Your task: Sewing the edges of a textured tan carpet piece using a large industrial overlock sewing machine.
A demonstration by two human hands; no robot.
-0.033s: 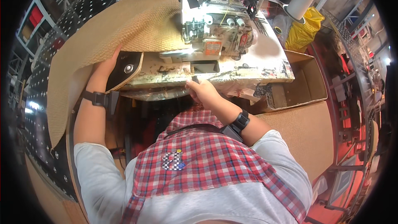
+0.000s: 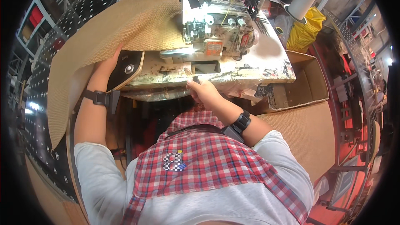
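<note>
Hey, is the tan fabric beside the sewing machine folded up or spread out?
Mostly spread out: the tan fabric runs leftward from the sewing machine as one broad sheet, with a bend near the left hand.

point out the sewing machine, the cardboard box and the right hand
Sewing machine point(image 2: 223, 31), head view: middle of its body
Cardboard box point(image 2: 319, 78), head view: inner wall on the right side
Right hand point(image 2: 203, 92), head view: middle of the hand

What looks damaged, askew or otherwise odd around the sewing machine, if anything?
The pale tabletop looks worn: dark, uneven patches mark its front part, near the sewing machine. Whether they are stains or rubbed-off covering, I cannot tell. The tan fabric shows no clear tear.
</note>
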